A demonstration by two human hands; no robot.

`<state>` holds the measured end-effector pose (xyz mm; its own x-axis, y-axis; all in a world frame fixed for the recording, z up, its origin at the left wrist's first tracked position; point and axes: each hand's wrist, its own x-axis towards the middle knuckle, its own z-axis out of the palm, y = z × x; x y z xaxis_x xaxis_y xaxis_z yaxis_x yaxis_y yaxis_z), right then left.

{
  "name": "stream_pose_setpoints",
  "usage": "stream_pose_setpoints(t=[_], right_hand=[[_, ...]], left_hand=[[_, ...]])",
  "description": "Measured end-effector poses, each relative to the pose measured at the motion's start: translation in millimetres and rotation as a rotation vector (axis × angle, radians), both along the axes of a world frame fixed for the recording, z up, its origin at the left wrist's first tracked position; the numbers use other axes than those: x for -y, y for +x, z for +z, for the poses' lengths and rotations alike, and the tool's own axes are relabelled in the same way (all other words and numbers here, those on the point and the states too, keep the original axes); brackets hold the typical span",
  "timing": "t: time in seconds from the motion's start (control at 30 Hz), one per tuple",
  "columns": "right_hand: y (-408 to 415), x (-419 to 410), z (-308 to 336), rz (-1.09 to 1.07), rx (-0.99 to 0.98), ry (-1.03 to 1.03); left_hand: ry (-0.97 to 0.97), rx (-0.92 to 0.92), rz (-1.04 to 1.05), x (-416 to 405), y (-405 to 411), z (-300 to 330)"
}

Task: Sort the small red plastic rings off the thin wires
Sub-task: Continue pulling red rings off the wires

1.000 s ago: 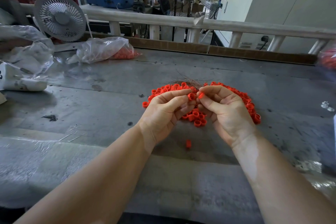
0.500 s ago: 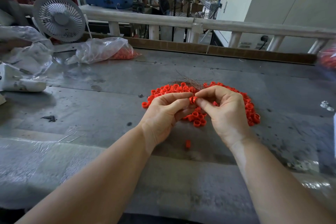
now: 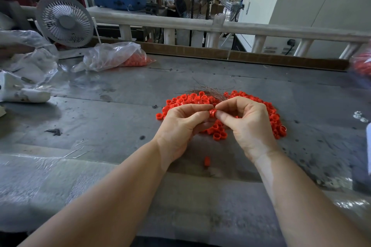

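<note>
A pile of small red plastic rings [image 3: 188, 100] lies on the grey metal table [image 3: 112, 110], spreading in an arc behind and right of my hands. A bundle of thin brownish wires [image 3: 210, 90] rests on the pile's far side. My left hand [image 3: 180, 126] and my right hand [image 3: 249, 124] meet above the pile, fingertips pinching one red ring [image 3: 212, 113] between them. A single red ring [image 3: 207, 161] lies apart, nearer to me, between my forearms.
A clear plastic bag holding red rings [image 3: 120, 57] lies at the back left, beside a white desk fan [image 3: 65, 20]. Crumpled plastic [image 3: 28, 62] covers the far left. Another bag of red parts [image 3: 362, 64] shows at the right edge. A wooden ledge and railing [image 3: 241, 28] border the back.
My right hand has turned palm-down and closed in on the ring, and both hands have stayed together above the pile. The pile and the stray ring have not moved.
</note>
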<state>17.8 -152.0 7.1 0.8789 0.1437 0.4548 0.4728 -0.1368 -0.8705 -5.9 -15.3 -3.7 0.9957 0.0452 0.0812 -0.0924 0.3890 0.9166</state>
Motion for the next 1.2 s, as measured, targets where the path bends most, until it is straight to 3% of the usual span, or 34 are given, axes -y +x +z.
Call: stream_pose_setpoints(t=[0.2, 0.67, 1.2], right_hand=[[0.6, 1.9, 0.9, 0.027, -0.095, 0.018], [0.2, 0.1, 0.1, -0.054, -0.006, -0.011], [-2.6, -1.2, 2.3, -0.104, 0.029, -0.068]], left_hand=[[0.074, 0.016, 0.008, 0.2, -1.0, 0.2], [-0.046, -0.034, -0.021, 1.0, 0.0, 0.7], [-0.02, -0.035, -0.019, 1.1, -1.6, 3.0]])
